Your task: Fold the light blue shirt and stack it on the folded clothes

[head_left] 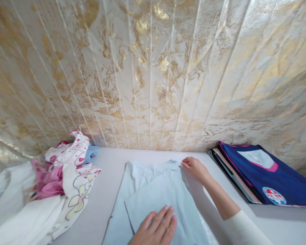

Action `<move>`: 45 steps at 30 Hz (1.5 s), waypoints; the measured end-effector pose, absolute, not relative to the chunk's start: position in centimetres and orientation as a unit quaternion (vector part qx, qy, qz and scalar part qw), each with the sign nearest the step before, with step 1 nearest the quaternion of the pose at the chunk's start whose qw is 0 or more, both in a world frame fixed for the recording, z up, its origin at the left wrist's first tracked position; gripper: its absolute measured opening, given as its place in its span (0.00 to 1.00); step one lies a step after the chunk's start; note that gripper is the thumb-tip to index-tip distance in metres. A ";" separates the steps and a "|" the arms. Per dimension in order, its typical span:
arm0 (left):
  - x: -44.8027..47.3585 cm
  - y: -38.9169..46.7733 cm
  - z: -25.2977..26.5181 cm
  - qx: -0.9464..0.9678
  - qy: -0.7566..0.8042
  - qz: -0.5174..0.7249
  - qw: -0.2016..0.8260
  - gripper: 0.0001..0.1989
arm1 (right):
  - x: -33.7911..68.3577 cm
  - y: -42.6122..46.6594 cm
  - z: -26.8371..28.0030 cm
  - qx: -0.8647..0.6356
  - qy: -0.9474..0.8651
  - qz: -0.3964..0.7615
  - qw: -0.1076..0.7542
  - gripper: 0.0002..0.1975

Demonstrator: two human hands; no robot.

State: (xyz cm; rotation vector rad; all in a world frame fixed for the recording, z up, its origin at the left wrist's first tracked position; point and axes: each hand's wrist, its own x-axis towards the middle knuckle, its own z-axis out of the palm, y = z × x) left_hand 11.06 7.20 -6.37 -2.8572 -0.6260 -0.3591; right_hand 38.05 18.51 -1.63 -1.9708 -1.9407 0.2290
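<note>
Gold-patterned sheeting [150, 75] backs a white table [109, 170]. At six o'clock lies a pale-blue garment [155, 190], left hand [156, 228] flat on it, fingers straight; right hand [197, 169], fingers curled, at its one-o'clock corner, whether gripping, I cannot tell.

Below our left fingers [166, 217], the view's bottom edge crops the pale-blue garment [155, 187], which they partly hide. We cannot tell whether our right fingers [186, 165] touch its corner [177, 163]. Right of them, the navy garment [292, 178] runs off-frame, its badge [274, 196] too blurred to read.
</note>
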 end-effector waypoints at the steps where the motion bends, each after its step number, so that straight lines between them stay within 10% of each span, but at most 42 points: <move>1: 12.2 7.7 -5.8 -0.969 -0.211 -0.113 0.070 0.22 | 38.1 19.6 -1.8 -0.699 -0.686 0.089 0.181 0.13; 16: 18.2 10.7 -4.4 -0.945 -0.223 -0.056 -0.232 0.38 | 37.0 23.9 -2.5 -0.644 -0.732 0.117 0.190 0.06; 45: 17.0 10.5 -2.5 -0.912 -0.318 -0.072 -0.248 0.37 | 33.7 18.2 -4.3 -0.537 -0.591 0.368 0.476 0.10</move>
